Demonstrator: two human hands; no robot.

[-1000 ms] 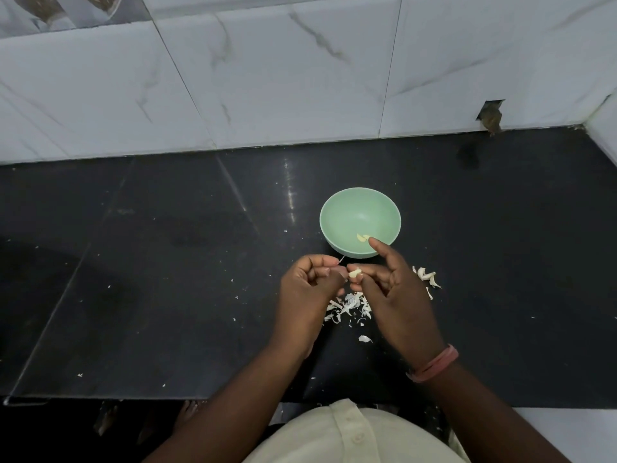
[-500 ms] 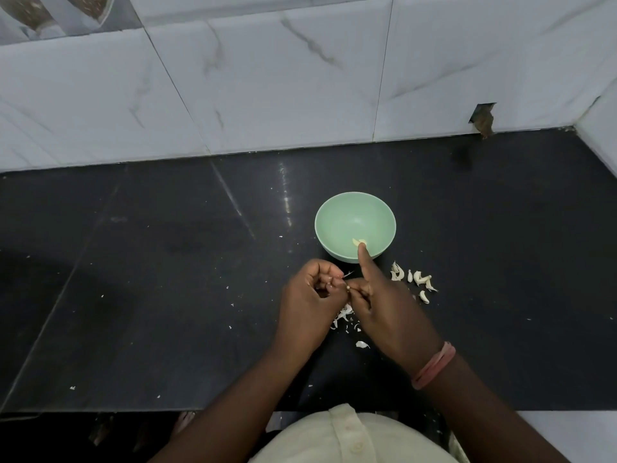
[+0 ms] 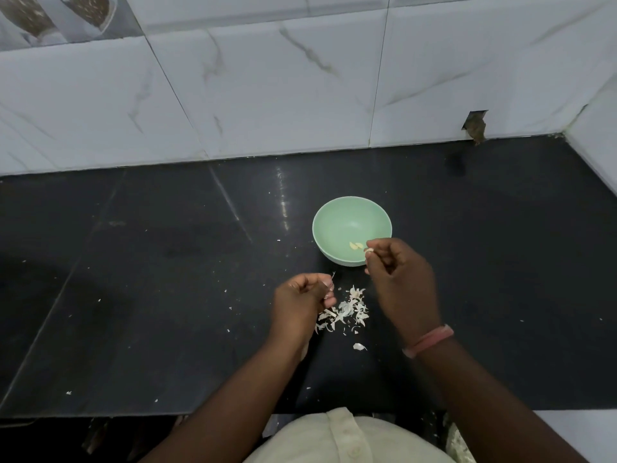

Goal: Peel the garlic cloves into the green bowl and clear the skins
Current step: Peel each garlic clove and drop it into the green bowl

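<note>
Right hand (image 3: 397, 275) pinching pale garlic clove (image 3: 368, 250) over green bowl (image 3: 334, 222), left hand (image 3: 300, 300) pinching skin (image 3: 333, 275).

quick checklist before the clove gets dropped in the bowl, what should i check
1. Clove pinched in the right hand: ok.
2. Clove fully peeled: cannot tell, too small to see.
3. Right hand's grip over the green bowl: ok, it sits above the near rim.
4. Bowl upright on the counter, with room: ok, only two cloves inside.
5. Left hand clear of the bowl: ok, it holds a scrap of skin to the side.
6. Skins cleared: not ok, the skin pile lies between the hands.
</note>
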